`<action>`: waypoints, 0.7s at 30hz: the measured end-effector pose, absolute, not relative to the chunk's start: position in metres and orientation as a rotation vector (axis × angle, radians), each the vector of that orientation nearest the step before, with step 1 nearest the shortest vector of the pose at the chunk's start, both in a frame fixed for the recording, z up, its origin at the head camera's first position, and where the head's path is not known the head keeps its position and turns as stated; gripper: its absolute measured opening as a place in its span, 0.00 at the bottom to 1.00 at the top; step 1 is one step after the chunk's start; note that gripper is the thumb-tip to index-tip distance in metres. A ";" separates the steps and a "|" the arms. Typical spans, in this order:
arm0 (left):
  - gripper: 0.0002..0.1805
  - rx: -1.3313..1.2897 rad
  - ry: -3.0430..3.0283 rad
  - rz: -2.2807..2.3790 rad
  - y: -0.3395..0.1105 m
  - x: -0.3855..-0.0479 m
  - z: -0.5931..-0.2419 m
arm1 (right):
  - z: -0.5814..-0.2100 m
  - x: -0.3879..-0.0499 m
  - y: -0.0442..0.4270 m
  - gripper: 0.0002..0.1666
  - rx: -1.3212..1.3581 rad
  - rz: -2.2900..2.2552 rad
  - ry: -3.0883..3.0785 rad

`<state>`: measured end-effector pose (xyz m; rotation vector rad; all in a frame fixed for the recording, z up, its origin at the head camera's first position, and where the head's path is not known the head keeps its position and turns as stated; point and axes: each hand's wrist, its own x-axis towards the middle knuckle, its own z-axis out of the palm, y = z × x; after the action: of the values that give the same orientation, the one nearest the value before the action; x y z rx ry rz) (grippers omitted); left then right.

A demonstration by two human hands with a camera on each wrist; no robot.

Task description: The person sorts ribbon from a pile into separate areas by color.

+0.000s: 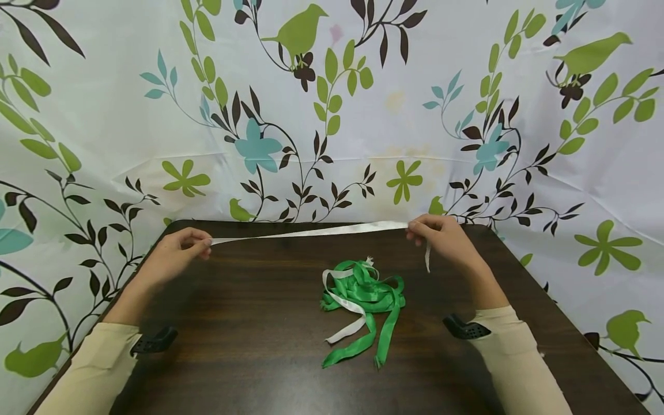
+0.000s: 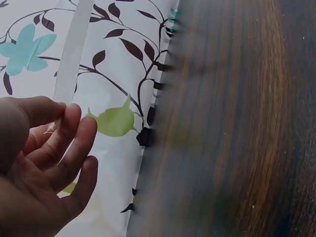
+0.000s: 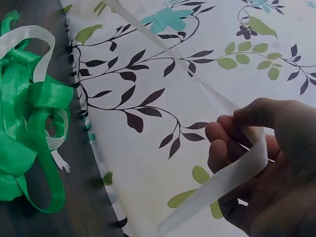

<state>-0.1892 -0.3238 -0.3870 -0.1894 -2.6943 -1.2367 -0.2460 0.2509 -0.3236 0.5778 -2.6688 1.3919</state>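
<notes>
A white ribbon [image 1: 332, 230] stretches nearly level between both hands, above the far part of the table. My left hand [image 1: 178, 253] pinches one end between thumb and fingertips; in the left wrist view a short frayed tip pokes out below the pinch. Near the other end, my right hand [image 1: 443, 239] pinches the ribbon, and a loose tail [image 3: 212, 192] hangs down from it. On the table between the hands and closer to me lies a loose pile of green ribbons [image 1: 368, 288], with a white ribbon [image 1: 349, 329] looped among them.
The dark wooden table [image 1: 249, 357] has its far edge just beneath the stretched ribbon. Behind and around it hangs a white cloth [image 1: 332, 178] printed with birds, leaves and flowers. Dark devices sit at both wrists, by the beige sleeves [image 1: 519, 357].
</notes>
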 end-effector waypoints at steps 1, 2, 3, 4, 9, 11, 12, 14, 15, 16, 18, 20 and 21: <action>0.18 -0.186 -2.688 -1.240 -0.324 -0.189 -0.387 | -0.324 -0.247 0.252 0.22 0.574 1.429 -2.660; 0.18 -0.184 -2.682 -1.235 -0.324 -0.189 -0.387 | -0.325 -0.248 0.252 0.21 0.577 1.469 -2.644; 0.18 -0.181 -2.676 -1.232 -0.324 -0.189 -0.387 | -0.325 -0.249 0.253 0.22 0.572 1.509 -2.628; 0.18 -0.177 -2.668 -1.226 -0.325 -0.189 -0.387 | -0.326 -0.250 0.254 0.22 0.569 1.538 -2.616; 0.19 -0.141 -2.627 -1.235 -0.327 -0.191 -0.390 | -0.329 -0.254 0.259 0.26 0.474 1.642 -2.556; 0.20 -0.121 -2.617 -1.257 -0.328 -0.191 -0.390 | -0.329 -0.255 0.260 0.26 0.429 1.664 -2.541; 0.21 -0.111 -2.614 -1.268 -0.329 -0.191 -0.390 | -0.330 -0.255 0.261 0.26 0.406 1.675 -2.538; 0.22 -0.093 -2.613 -1.290 -0.329 -0.191 -0.391 | -0.331 -0.256 0.263 0.25 0.345 1.690 -2.538; 0.22 -0.085 -2.616 -1.297 -0.330 -0.191 -0.391 | -0.332 -0.257 0.265 0.25 0.316 1.692 -2.542; 0.22 -0.077 -2.617 -1.301 -0.330 -0.191 -0.392 | -0.332 -0.257 0.266 0.25 0.285 1.683 -2.551; 0.22 -0.057 -2.614 -1.303 -0.332 -0.191 -0.392 | -0.333 -0.258 0.269 0.25 0.216 1.674 -2.562; 0.23 -0.034 -2.599 -1.308 -0.333 -0.191 -0.393 | -0.334 -0.258 0.271 0.25 0.152 1.674 -2.563; 0.23 -0.023 -2.590 -1.312 -0.334 -0.191 -0.394 | -0.334 -0.258 0.273 0.25 0.130 1.681 -2.557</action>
<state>-0.1913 -0.3338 -0.3940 -0.0233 -2.5899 -1.3121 -0.2584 0.2726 -0.3339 0.1299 -2.5574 1.6807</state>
